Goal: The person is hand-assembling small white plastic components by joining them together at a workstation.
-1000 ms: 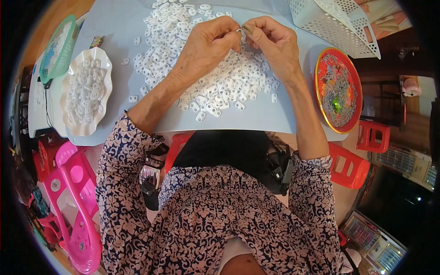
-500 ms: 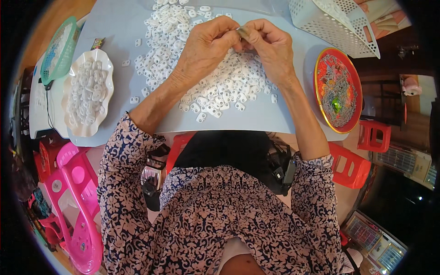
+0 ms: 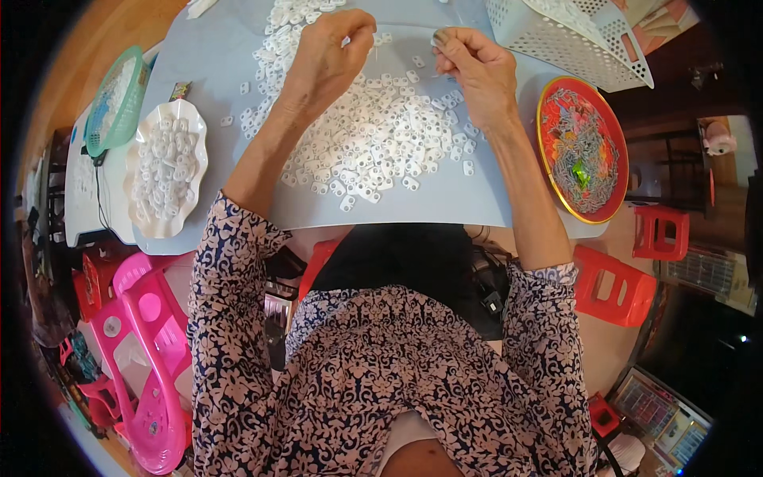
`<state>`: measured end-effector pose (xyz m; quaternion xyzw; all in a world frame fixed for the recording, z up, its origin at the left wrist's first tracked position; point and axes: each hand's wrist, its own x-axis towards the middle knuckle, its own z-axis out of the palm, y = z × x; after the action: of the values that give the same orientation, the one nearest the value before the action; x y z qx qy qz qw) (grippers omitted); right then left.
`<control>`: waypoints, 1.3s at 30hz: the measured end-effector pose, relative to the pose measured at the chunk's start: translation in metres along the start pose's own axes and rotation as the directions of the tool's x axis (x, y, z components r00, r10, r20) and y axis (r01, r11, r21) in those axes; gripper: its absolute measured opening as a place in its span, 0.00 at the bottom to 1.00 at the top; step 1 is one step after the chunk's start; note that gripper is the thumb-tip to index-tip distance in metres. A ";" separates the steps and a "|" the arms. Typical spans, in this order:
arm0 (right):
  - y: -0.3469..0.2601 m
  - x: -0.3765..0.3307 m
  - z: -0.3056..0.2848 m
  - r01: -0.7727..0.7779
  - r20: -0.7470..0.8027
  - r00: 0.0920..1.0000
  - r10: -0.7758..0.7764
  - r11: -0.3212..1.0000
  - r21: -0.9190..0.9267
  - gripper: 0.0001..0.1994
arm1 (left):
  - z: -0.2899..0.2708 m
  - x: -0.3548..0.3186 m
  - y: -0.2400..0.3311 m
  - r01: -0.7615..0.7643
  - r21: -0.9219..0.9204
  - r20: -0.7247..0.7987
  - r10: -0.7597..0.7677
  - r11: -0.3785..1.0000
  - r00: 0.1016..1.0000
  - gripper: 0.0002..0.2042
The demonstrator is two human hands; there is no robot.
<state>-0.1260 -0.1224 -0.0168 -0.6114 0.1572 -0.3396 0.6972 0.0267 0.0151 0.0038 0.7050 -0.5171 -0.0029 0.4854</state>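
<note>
My left hand (image 3: 330,60) is above the far part of a heap of small white plastic pieces (image 3: 373,143), each with two round holes. Its fingers are curled with thumb and forefinger close together; whatever they hold is too small to make out. Across a gap, my right hand (image 3: 481,71) is closed in a pinch beyond the heap's right edge. A dark grey spot (image 3: 439,37) shows at its thumb tip; I cannot tell whether it is a small part or the nail. One or two white pieces lie on the table between the hands.
At left a white scalloped dish (image 3: 199,159) holds more white pieces, beside a green basket (image 3: 135,107). At right are a red round tray (image 3: 548,147) of small grey metal parts and a white perforated basket (image 3: 540,52). Pink (image 3: 155,413) and red stools (image 3: 608,286) surround the table (image 3: 381,211).
My hands were together over the heap's far part, meeting at a small grey thing. They have moved apart, the left to the left and farther away, the right slightly to the right.
</note>
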 end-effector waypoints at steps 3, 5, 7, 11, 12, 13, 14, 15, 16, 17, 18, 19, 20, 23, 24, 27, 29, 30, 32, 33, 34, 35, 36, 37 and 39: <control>0.000 0.001 0.000 0.014 -0.001 1.000 -0.014 1.000 0.009 0.08 | 0.007 0.012 0.002 -0.159 0.134 0.049 0.153 0.978 0.987 0.07; -0.001 0.002 -0.002 0.034 -0.049 0.998 -0.033 0.999 0.016 0.09 | 0.015 0.020 0.005 -0.222 0.163 0.137 0.200 0.961 0.970 0.07; -0.004 0.003 -0.004 0.032 -0.091 0.995 -0.029 0.999 0.033 0.09 | 0.020 0.026 0.003 -0.278 0.190 0.123 0.258 0.941 0.958 0.07; -0.008 0.004 -0.006 0.035 -0.149 0.989 -0.023 0.996 0.080 0.09 | 0.009 0.042 -0.012 -0.243 0.303 0.155 0.204 0.922 0.967 0.07; -0.007 0.004 -0.005 0.037 -0.149 0.989 -0.024 0.996 0.085 0.09 | 0.005 0.046 -0.022 -0.332 0.310 0.176 0.290 0.891 0.941 0.07; -0.006 0.004 -0.006 0.045 -0.140 0.990 -0.033 0.996 0.082 0.09 | 0.003 0.045 -0.024 -0.336 0.311 0.180 0.292 0.889 0.939 0.07; -0.005 0.004 -0.006 0.053 -0.130 0.991 -0.042 0.995 0.079 0.09 | 0.002 0.044 -0.025 -0.341 0.350 0.248 0.265 0.873 0.932 0.06; -0.005 0.003 -0.006 0.055 -0.132 0.990 -0.043 0.995 0.082 0.09 | 0.001 0.042 -0.026 -0.348 0.387 0.312 0.233 0.854 0.921 0.05; -0.006 0.003 -0.006 0.047 -0.125 0.991 -0.038 0.996 0.071 0.09 | 0.002 0.040 -0.027 -0.348 0.391 0.312 0.233 0.852 0.921 0.05; -0.006 0.003 -0.005 0.039 -0.117 0.993 -0.031 0.998 0.059 0.09 | 0.004 0.038 -0.028 -0.367 0.474 0.355 0.207 0.801 0.911 0.04; -0.005 0.003 -0.004 0.039 -0.114 0.993 -0.032 0.997 0.060 0.09 | 0.006 0.035 -0.029 -0.386 0.550 0.395 0.177 0.741 0.901 0.04; -0.005 0.003 -0.004 0.040 -0.100 0.994 -0.034 0.997 0.063 0.09 | 0.010 0.032 -0.029 -0.386 0.549 0.394 0.177 0.741 0.902 0.04; -0.005 0.003 -0.005 0.040 -0.086 0.996 -0.035 0.997 0.065 0.09 | 0.013 0.029 -0.028 -0.383 0.511 0.381 0.196 0.770 0.903 0.03; -0.004 0.003 -0.005 0.025 -0.061 0.998 -0.024 1.000 0.004 0.09 | 0.016 0.024 -0.023 -0.415 0.448 0.376 0.254 0.792 0.891 0.03; -0.004 0.002 -0.005 0.024 -0.061 0.998 -0.024 1.000 0.002 0.09 | 0.015 0.023 -0.021 -0.450 0.426 0.384 0.294 0.785 0.875 0.03; -0.005 0.002 -0.004 0.013 -0.031 0.999 -0.013 1.000 0.004 0.09 | 0.013 0.018 -0.016 -0.389 0.331 0.245 0.320 0.860 0.915 0.03; -0.005 0.002 -0.003 0.010 -0.053 0.999 -0.009 1.000 0.024 0.09 | 0.016 0.019 -0.014 -0.382 0.337 0.242 0.313 0.861 0.918 0.03; -0.005 0.002 -0.003 0.009 -0.052 0.999 -0.008 1.000 0.021 0.09 | 0.018 0.020 -0.013 -0.377 0.344 0.242 0.307 0.860 0.920 0.03; -0.008 0.000 -0.003 -0.018 -0.105 0.994 0.018 1.000 -0.003 0.09 | 0.030 0.024 -0.010 -0.385 0.323 0.252 0.314 0.865 0.916 0.03; -0.007 0.001 -0.004 -0.019 -0.107 0.994 0.018 1.000 -0.007 0.09 | 0.035 0.026 -0.008 -0.393 0.305 0.263 0.320 0.868 0.910 0.04; -0.006 0.001 -0.004 -0.015 -0.096 0.995 0.015 1.000 -0.001 0.09 | 0.039 0.027 -0.009 -0.391 0.306 0.261 0.318 0.868 0.911 0.04; -0.006 0.001 -0.004 -0.012 -0.085 0.996 0.012 1.000 0.004 0.08 | 0.043 0.027 -0.010 -0.389 0.332 0.296 0.297 0.860 0.908 0.05; -0.005 0.001 -0.004 -0.012 -0.082 0.997 0.013 1.000 0.004 0.08 | 0.045 0.027 -0.012 -0.388 0.357 0.329 0.274 0.850 0.904 0.05; -0.005 0.001 -0.004 -0.009 -0.079 0.997 0.008 1.000 -0.009 0.08 | 0.046 0.028 -0.013 -0.390 0.354 0.330 0.276 0.850 0.903 0.05; -0.006 0.001 -0.005 -0.005 -0.077 0.997 0.003 1.000 -0.023 0.08 | 0.045 0.028 -0.016 -0.419 0.334 0.330 0.311 0.844 0.891 0.06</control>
<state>-0.1298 -0.1268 -0.0117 -0.6055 0.1893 -0.3596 0.6843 0.0281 -0.0367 -0.0169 0.6692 -0.6920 0.1016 0.2509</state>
